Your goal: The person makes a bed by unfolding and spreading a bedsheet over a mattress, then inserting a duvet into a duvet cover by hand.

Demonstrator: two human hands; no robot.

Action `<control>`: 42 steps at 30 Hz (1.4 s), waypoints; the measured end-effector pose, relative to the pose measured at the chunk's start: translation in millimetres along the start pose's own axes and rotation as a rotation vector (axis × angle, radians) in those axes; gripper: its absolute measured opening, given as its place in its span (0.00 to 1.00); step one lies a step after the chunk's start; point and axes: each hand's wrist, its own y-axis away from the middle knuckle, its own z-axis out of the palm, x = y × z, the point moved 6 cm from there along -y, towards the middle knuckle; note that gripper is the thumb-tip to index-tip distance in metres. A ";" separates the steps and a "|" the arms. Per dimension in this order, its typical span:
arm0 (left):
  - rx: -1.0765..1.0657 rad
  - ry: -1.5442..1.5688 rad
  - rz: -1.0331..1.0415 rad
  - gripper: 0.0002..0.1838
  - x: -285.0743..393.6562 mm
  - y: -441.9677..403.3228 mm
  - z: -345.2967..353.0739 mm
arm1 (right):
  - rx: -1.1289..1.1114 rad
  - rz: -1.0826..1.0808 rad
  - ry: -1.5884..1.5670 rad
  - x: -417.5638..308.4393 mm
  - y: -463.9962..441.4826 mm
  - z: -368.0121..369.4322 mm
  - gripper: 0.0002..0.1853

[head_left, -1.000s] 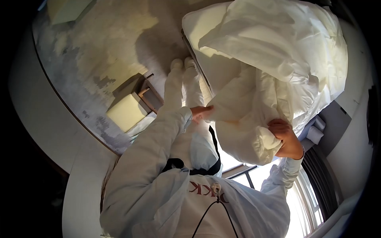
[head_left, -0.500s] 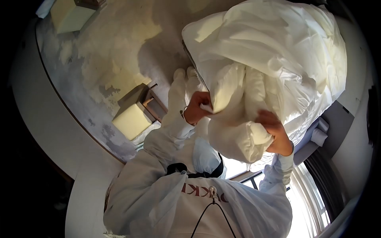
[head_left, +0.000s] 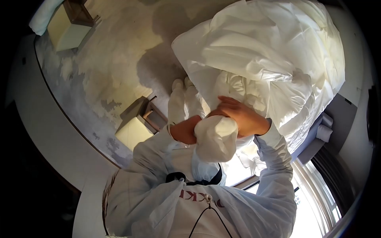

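White bedding (head_left: 262, 43), heaped and wrinkled, covers the bed at the upper right. A gathered bunch of it (head_left: 216, 139) hangs toward my body between my hands. My left hand (head_left: 187, 130) closes on this bunch from the left, its fingers mostly hidden behind the fabric. Across the far side of the bunch lies my right hand (head_left: 240, 116), its fingers bent over the cloth and close to my left hand.
A chair with a pale seat (head_left: 135, 133) stands on the patterned carpet (head_left: 115, 59) at the left. Another pale seat (head_left: 65, 29) is at the upper left. A grey sofa (head_left: 309, 148) with a pillow and a dark curtain (head_left: 333, 174) beside a bright window are at the right.
My right hand has moved left and onto the bunch near my left hand. The bunched cloth has shifted left and become narrower. My left hand has moved slightly toward my body.
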 end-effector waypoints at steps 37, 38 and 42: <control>0.675 -0.953 0.092 0.16 0.3 -234.7 -90.8 | 1.230 0.490 0.045 10.2 228.3 -10.0 0.38; 0.674 -0.954 0.094 0.16 0.1 -238.2 -86.2 | 1.233 0.498 0.028 10.8 228.4 -11.7 0.39; 0.758 -1.179 0.444 0.16 25.7 -237.9 -56.8 | 1.250 0.470 -0.061 9.8 219.5 -17.8 0.42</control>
